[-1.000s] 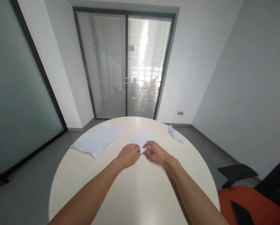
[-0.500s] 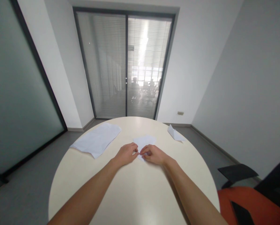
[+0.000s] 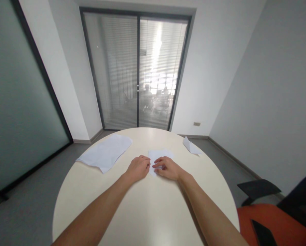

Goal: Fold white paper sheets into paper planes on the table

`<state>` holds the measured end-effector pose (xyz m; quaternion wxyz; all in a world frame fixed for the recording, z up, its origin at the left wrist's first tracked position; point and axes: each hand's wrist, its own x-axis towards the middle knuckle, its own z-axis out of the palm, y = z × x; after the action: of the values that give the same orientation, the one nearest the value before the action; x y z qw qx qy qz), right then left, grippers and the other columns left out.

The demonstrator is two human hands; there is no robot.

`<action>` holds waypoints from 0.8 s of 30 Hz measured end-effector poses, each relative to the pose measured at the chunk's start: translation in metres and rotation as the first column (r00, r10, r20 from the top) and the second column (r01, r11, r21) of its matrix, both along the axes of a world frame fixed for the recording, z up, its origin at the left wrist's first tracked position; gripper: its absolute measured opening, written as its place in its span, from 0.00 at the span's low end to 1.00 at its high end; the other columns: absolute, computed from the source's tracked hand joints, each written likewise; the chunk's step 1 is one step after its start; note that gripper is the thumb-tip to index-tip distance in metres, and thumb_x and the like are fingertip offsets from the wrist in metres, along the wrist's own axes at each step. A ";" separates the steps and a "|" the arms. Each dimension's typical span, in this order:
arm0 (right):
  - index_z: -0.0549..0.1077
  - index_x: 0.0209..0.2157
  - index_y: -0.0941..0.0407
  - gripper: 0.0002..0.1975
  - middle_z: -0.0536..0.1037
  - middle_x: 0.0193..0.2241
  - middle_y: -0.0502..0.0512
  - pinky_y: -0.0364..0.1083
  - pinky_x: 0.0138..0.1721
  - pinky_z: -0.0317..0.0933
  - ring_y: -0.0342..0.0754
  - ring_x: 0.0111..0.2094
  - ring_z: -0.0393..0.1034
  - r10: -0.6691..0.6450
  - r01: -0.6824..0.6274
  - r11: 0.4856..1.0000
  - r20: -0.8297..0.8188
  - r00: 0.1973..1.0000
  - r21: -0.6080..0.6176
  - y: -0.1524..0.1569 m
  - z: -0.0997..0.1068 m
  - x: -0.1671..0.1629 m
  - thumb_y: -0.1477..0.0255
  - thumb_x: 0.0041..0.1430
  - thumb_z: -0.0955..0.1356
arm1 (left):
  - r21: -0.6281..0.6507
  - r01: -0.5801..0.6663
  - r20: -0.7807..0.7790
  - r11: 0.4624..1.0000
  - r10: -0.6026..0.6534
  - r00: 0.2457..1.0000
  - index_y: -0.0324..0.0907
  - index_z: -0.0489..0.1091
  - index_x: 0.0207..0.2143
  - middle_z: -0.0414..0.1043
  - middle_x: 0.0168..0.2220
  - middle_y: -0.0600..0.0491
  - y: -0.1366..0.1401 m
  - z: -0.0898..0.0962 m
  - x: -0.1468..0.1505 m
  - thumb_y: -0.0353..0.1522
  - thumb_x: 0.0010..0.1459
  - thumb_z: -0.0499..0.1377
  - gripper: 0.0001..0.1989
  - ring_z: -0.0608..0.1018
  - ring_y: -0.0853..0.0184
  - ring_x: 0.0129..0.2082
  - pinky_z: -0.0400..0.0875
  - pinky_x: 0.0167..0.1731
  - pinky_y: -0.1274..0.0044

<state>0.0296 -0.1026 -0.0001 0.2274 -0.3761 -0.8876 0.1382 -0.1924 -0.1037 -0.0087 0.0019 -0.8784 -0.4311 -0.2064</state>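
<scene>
See sm. white paper point(image 3: 160, 153) flat on far-ctr tabletop point(image 3: 142, 208), btw both hands. Looks turned vs. ½ sec ago, w/ far edge now approx. straight across; prob. sits squarer to hands. At its left edge, left hand point(image 3: 139, 168), fingers curled narrow; can't tell if pinching. Over its near right part, right hand point(image 3: 167, 167), fingers bent, slightly spread; can't tell if gripping. See lg. white sheet point(image 3: 107, 150) far left, folded paper point(image 3: 191, 147) far right. See no containers.

Has turned the small white sheet point(image 3: 160, 153) and shifted it slightly right, bringing its far edge nearly straight across. Has parted the left hand point(image 3: 139, 168) slightly from the right hand point(image 3: 167, 168), nearly touching half a second ago.
</scene>
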 end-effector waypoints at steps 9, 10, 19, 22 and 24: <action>0.78 0.49 0.50 0.20 0.78 0.44 0.56 0.50 0.50 0.63 0.52 0.47 0.70 0.039 -0.040 0.999 -0.047 0.998 -0.014 -0.002 -0.002 0.000 0.72 0.53 0.72 | -0.069 -0.006 0.105 0.998 0.013 0.994 0.44 0.78 0.38 0.77 0.47 0.50 0.005 -0.006 -0.003 0.32 0.63 0.55 0.11 0.74 0.60 0.50 0.69 0.51 0.69; 0.78 0.50 0.50 0.21 0.78 0.45 0.57 0.50 0.50 0.63 0.53 0.48 0.69 0.046 -0.046 0.999 -0.043 0.998 -0.009 -0.002 -0.002 0.000 0.72 0.53 0.72 | -0.073 0.000 0.113 0.997 0.008 0.994 0.44 0.78 0.39 0.77 0.47 0.50 0.005 -0.005 -0.005 0.33 0.63 0.55 0.11 0.74 0.60 0.50 0.69 0.51 0.69; 0.79 0.48 0.51 0.18 0.75 0.48 0.60 0.50 0.49 0.64 0.52 0.46 0.71 0.038 -0.038 0.999 -0.021 0.999 -0.007 -0.002 -0.006 0.003 0.71 0.54 0.72 | -0.106 0.071 0.110 0.992 -0.059 0.992 0.49 0.79 0.43 0.75 0.51 0.51 0.012 -0.003 -0.021 0.39 0.57 0.62 0.12 0.73 0.58 0.52 0.66 0.54 0.66; 0.80 0.47 0.51 0.17 0.75 0.48 0.59 0.50 0.48 0.64 0.51 0.44 0.71 0.035 -0.035 0.999 -0.026 0.999 -0.010 0.000 -0.008 0.003 0.70 0.54 0.72 | -0.111 0.105 0.097 0.988 -0.094 0.991 0.49 0.78 0.45 0.74 0.53 0.50 0.013 -0.003 -0.025 0.40 0.56 0.63 0.14 0.73 0.58 0.53 0.65 0.55 0.66; 0.80 0.47 0.51 0.17 0.75 0.49 0.59 0.49 0.47 0.65 0.50 0.44 0.72 0.034 -0.034 0.999 -0.024 0.999 -0.017 0.000 -0.009 0.004 0.70 0.54 0.72 | -0.109 0.133 0.098 0.985 -0.122 0.988 0.49 0.78 0.46 0.73 0.54 0.50 0.013 -0.004 -0.027 0.41 0.58 0.62 0.15 0.72 0.58 0.54 0.65 0.56 0.66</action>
<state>0.0336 -0.1023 -0.0087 0.2322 -0.3613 -0.8898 0.1540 -0.2195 -0.0903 -0.0127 -0.0818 -0.8925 -0.3847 -0.2207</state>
